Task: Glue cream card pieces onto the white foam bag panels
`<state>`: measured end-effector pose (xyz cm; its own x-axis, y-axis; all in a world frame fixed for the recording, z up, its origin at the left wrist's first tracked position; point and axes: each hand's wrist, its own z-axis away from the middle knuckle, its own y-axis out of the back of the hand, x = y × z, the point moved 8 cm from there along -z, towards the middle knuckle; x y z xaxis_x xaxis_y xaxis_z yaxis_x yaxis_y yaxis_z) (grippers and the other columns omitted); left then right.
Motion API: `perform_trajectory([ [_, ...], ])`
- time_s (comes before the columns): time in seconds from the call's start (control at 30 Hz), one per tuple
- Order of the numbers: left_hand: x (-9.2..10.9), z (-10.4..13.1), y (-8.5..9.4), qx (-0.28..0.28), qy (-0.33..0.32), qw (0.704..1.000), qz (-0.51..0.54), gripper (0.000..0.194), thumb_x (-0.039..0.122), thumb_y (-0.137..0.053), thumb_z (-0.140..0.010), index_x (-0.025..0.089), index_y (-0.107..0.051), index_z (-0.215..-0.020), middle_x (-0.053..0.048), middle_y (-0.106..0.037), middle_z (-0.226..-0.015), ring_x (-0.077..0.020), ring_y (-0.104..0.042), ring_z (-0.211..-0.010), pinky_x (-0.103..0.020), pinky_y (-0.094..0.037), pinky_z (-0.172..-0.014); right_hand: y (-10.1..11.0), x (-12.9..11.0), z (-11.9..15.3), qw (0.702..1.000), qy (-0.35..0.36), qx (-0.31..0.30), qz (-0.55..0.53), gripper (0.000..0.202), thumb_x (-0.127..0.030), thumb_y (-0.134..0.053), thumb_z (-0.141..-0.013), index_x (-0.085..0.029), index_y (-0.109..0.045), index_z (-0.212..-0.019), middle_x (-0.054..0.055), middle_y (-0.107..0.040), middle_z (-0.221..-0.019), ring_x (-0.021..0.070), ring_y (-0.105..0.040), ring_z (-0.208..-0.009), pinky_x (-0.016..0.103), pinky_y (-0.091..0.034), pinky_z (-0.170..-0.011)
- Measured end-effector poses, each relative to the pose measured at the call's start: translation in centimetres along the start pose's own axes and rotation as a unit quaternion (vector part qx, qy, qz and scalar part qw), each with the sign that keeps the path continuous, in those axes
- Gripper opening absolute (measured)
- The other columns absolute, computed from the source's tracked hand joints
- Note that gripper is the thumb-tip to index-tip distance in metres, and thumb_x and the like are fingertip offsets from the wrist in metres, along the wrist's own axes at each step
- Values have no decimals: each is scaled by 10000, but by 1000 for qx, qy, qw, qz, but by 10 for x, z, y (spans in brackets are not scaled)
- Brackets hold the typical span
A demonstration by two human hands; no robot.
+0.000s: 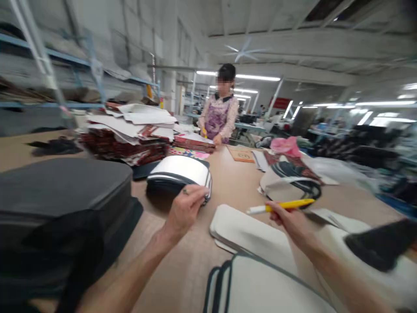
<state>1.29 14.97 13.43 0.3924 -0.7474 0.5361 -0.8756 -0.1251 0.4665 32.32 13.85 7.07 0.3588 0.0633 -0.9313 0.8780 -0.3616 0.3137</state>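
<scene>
My left hand (187, 206) is closed in a pinch at the near right corner of a curved white panel (182, 168), which lies on top of a stack of dark-edged panels. Blur hides exactly how much of the edge is between the fingers. In my right hand (286, 216) is a yellow pen (295, 203) with a white end pointing left, held level above the table. Below that hand lies a small pile of off-white rounded panels (250, 230). Closer to me are several pale panels with dark green edges (270, 287), fanned out.
A tall stack of dark grey pieces (61, 187) fills the left side. Behind it rises a pile of papers and reddish sheets (130, 134). Another person (221, 108) stands across the table (228, 174). Looped pale and dark strips (289, 182) and pink material (286, 145) lie right.
</scene>
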Motion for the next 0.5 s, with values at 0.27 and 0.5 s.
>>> perform_trajectory([
  [0.27,-11,62,-151,-347,-47,935,-53,205,60,-467,-806,181,-624,-858,-37,-619,-953,-186,-514,-949,-266,-434,-815,-8,5,-9,999,-22,-30,40,361,-508,-599,-682,-166,-559,-573,-49,-436,-423,87,-368,-399,235,-293,-413],
  [0.5,-24,57,-151,-347,-32,935,-63,243,74,-421,-836,170,-644,-831,-38,-621,-887,-172,-519,-871,-232,-420,-749,-59,-1,-20,996,-3,-75,54,292,-459,-549,-704,-172,-564,-650,-64,-429,-436,85,-384,-391,221,-298,-397],
])
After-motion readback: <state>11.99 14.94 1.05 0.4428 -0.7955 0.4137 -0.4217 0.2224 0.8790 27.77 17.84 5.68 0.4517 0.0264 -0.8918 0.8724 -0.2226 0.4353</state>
